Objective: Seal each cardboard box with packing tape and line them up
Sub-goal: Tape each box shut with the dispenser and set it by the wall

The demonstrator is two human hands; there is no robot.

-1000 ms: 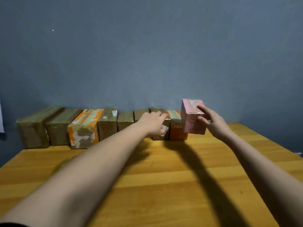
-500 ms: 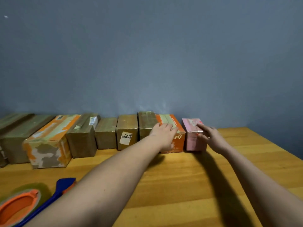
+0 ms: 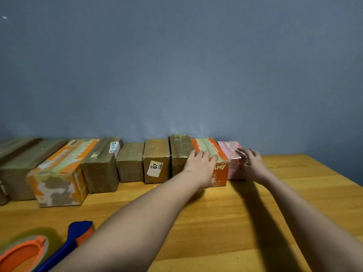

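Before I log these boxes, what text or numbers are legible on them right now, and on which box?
"07": white sticker on the front of a brown box.
"AMY": front of the orange box, its start hidden by the left hand.
White label on another brown box: too small.
Pink box print: blurred.

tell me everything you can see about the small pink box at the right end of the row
The pink box is small, glossy with clear tape, a pale label on top. It sits flat on the wooden table, last in the row, against the orange box. The right hand rests its straight fingers on its top right edge.
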